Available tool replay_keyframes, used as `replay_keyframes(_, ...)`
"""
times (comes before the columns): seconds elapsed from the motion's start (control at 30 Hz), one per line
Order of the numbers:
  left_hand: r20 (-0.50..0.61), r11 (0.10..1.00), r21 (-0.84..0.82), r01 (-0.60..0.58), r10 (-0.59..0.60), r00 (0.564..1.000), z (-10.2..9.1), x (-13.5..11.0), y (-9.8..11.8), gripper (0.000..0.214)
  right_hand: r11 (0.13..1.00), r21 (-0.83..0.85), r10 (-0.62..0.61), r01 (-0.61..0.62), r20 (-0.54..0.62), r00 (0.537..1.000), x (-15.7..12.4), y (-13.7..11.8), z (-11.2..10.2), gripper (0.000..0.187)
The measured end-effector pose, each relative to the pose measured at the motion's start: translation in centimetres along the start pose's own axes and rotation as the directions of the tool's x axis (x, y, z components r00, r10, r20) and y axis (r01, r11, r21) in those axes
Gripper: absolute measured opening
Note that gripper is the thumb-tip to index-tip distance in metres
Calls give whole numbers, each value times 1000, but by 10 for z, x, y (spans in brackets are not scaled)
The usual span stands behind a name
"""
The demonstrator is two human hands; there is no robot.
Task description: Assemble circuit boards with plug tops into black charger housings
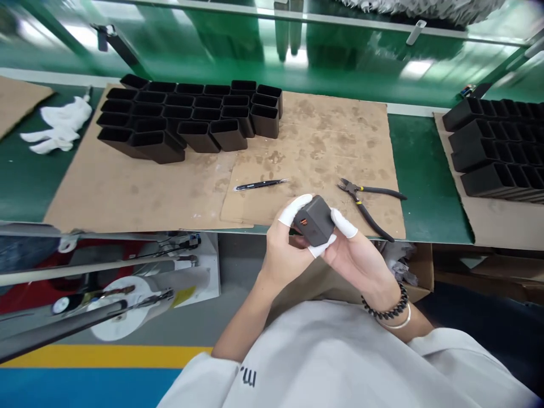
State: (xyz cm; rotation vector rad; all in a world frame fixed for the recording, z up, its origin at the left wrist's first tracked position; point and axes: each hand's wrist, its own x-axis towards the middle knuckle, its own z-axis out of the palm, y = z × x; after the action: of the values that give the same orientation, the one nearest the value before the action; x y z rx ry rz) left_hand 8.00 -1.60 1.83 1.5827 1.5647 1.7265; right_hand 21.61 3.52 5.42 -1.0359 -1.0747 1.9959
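Between my two hands, just over the bench's front edge, is a small dark box-shaped housing (317,221) with a tiny orange mark on one face. My left hand (284,243) grips it from the left, with white covers on the thumb and a fingertip. From the right, my right hand (357,249) holds the same housing, its covered thumb against the side. Black tweezers (261,185) lie on the cardboard beyond my left hand. Diagonal cutters (365,204) with dark handles rest spread to the right of my hands.
Rows of dark open-topped housings (191,113) stand on the cardboard mat (327,136) at the back left. More housings (497,147) are stacked at the right. A white cloth or glove (63,124) lies far left. Below the bench is a cardboard box (425,272).
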Motion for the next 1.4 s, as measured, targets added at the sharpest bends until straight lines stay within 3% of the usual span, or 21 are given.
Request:
replay_keyframes(0.1, -44, 988, -54, 147, -149, 988, 4, 6, 11, 70, 981, 90, 157, -172, 154, 976, -10, -10, -2, 38)
replay_keyframes(0.27, -58, 967, 10, 255, -254, 966, -1, 13, 30, 67, 954, 174, 207, -243, 200, 958, -12, -13, -16, 30)
replay_keyframes(0.4, -81, 958, 48, 284, -280, 957, -4, 14, 37, 66, 975, 78, 185, -206, 217, 958, -13, -10, -19, 33)
replay_keyframes(0.57, -51, 969, 73, 237, -234, 971, -7, 13, 41, 68, 996, -63, 83, -70, 220, 972, -13, -9, -18, 36)
replay_keyframes(0.73, -25, 997, 68, 42, -40, 999, -10, 14, 42, 62, 998, -43, 49, -42, 183, 982, -11, -7, -16, 28)
replay_keyframes(0.83, -33, 999, 53, 4, -3, 999, -11, 14, 37, 61, 968, -233, -75, 93, 88, 993, -14, -8, -19, 30)
replay_keyframes(0.93, -49, 1000, 28, 13, -11, 999, -12, 11, 27, 60, 787, -543, -345, 293, 7, 939, -16, -10, -28, 26)
replay_keyframes(1.07, -62, 996, -38, 80, -82, 995, -18, 2, 11, 64, 465, -801, -533, 378, 88, 841, 0, -15, -32, 23)
replay_keyframes(1.17, -107, 990, 15, 139, -137, 985, -25, -5, 6, 63, 182, -890, -509, 418, 279, 815, 34, -19, -7, 32)
replay_keyframes(1.27, -133, 981, 77, 179, -168, 977, -35, -11, 8, 62, -58, -903, -386, 426, 414, 825, 76, -20, 34, 38)
replay_keyframes(1.33, -137, 978, 81, 190, -178, 974, -41, -13, 11, 61, -154, -897, -307, 413, 441, 843, 100, -19, 58, 31)
replay_keyframes(1.4, -142, 979, 69, 190, -179, 974, -47, -13, 15, 61, -196, -884, -266, 425, 465, 844, 119, -19, 71, 21)
